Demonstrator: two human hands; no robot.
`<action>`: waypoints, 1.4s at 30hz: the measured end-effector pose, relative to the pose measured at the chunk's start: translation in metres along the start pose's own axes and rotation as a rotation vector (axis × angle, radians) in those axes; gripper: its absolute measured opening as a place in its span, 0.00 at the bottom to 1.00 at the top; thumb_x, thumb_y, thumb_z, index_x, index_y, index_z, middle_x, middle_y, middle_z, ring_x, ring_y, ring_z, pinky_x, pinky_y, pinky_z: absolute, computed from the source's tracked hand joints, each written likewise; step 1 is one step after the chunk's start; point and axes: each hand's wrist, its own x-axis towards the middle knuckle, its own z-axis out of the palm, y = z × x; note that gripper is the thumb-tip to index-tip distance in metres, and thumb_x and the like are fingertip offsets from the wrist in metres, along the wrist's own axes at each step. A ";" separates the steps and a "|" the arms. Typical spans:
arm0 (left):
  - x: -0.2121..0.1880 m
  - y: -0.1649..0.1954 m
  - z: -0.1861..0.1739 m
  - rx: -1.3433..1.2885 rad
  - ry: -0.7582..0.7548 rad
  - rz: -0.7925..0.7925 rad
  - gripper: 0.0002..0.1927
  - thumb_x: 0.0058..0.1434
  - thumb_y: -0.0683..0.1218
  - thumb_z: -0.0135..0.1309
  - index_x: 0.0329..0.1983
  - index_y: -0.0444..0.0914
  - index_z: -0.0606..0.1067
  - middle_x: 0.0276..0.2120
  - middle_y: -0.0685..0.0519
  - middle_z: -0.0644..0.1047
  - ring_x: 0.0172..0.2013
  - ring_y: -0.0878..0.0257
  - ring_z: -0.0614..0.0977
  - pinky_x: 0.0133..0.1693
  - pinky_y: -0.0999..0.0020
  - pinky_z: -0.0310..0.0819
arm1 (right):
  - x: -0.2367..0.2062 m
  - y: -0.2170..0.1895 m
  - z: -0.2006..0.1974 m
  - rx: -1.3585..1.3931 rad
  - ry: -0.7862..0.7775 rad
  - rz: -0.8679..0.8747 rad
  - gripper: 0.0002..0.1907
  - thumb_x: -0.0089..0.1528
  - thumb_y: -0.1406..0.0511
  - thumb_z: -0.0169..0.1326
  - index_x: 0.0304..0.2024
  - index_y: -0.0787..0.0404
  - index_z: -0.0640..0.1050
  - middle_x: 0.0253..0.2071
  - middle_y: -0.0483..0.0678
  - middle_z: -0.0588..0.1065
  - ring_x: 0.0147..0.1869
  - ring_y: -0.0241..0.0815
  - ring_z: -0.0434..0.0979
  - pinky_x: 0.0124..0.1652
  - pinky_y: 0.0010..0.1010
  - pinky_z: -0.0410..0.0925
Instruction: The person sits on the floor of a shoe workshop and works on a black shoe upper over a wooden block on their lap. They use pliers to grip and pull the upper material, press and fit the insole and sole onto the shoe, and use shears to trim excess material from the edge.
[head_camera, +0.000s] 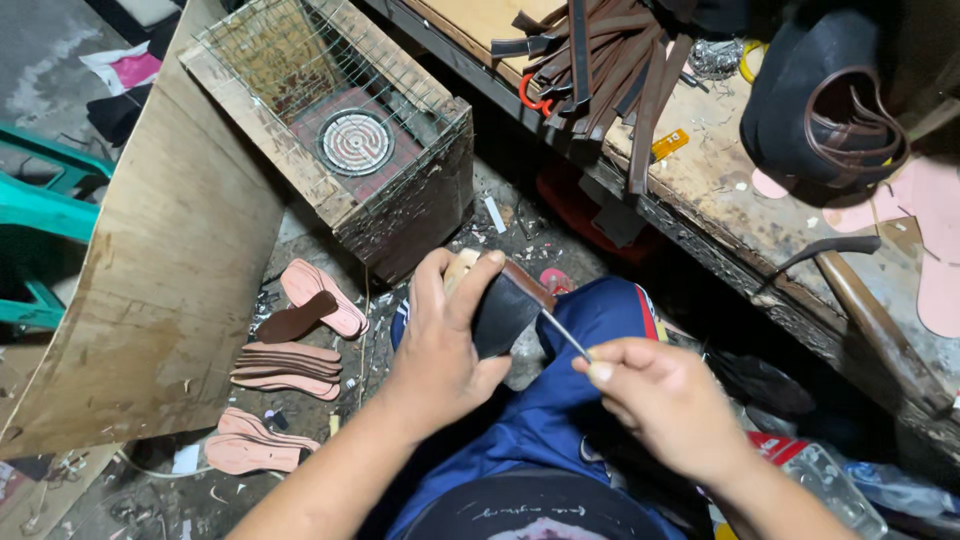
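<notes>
Blue trousers over my knees (560, 400) fill the bottom of the view, above a gritty, littered floor (500, 225) in a cramped workshop. A worn wooden table (720, 190) runs along the upper right, scattered with dark leather straps (600, 60). My left hand (440, 350) is curled around a dark shoe heel piece (500, 305) held over my lap, thumb across its front, fingers wrapped behind. My right hand (665, 400) is pinched shut on a thin metal tool (565, 335), whose tip touches the piece's right edge. On the floor to the left lie stacks of pink insoles (290, 365), one with a brown sole resting on it. Behind them stands a wooden box (410, 200) topped with wire mesh, holding a coil heater (355, 142), beside a leaning plywood board (170, 280).
</notes>
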 end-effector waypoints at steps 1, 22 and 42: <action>-0.002 0.000 -0.002 -0.031 -0.051 0.030 0.54 0.41 0.42 0.67 0.72 0.42 0.57 0.60 0.32 0.60 0.60 0.32 0.66 0.64 0.48 0.61 | 0.001 0.003 -0.001 -0.546 0.041 -0.327 0.12 0.65 0.64 0.56 0.47 0.64 0.81 0.23 0.44 0.77 0.25 0.34 0.76 0.26 0.26 0.68; 0.059 -0.031 0.109 -0.182 -0.772 -0.148 0.34 0.58 0.63 0.55 0.65 0.46 0.71 0.53 0.39 0.74 0.53 0.41 0.77 0.53 0.53 0.71 | 0.017 0.055 -0.058 -0.449 0.302 0.312 0.23 0.64 0.65 0.49 0.62 0.57 0.74 0.29 0.50 0.76 0.21 0.44 0.68 0.23 0.34 0.62; 0.059 -0.029 0.142 -0.031 -0.611 -0.234 0.21 0.59 0.53 0.49 0.53 0.44 0.77 0.52 0.44 0.77 0.51 0.44 0.79 0.53 0.50 0.72 | 0.009 0.096 -0.005 0.323 0.450 0.260 0.30 0.64 0.68 0.48 0.69 0.58 0.62 0.22 0.45 0.67 0.18 0.30 0.59 0.17 0.22 0.54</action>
